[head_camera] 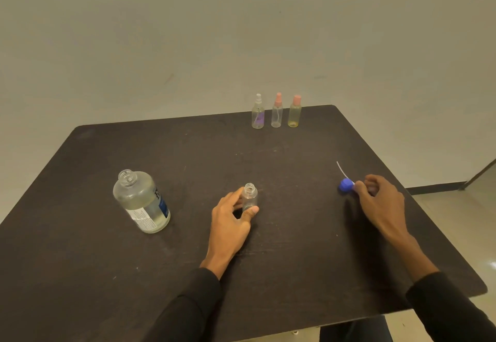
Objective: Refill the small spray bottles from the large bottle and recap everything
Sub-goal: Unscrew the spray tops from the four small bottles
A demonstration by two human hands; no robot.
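Note:
A small clear bottle [250, 197] stands uncapped in the middle of the dark table [295, 274], held upright between thumb and fingers of my left hand [233, 221]. My right hand [381, 202] pinches a blue spray cap [346, 184] low over the table at the right; its thin white tube sticks out to the upper left. The large clear bottle [142, 202] stands at the left with its neck open, partly full of pale liquid.
Three small capped spray bottles stand in a row near the far edge: one with a white cap [258, 112], one with a pink cap [277, 110] and a yellowish one with a pink cap [295, 112]. The table's right edge lies close to my right arm.

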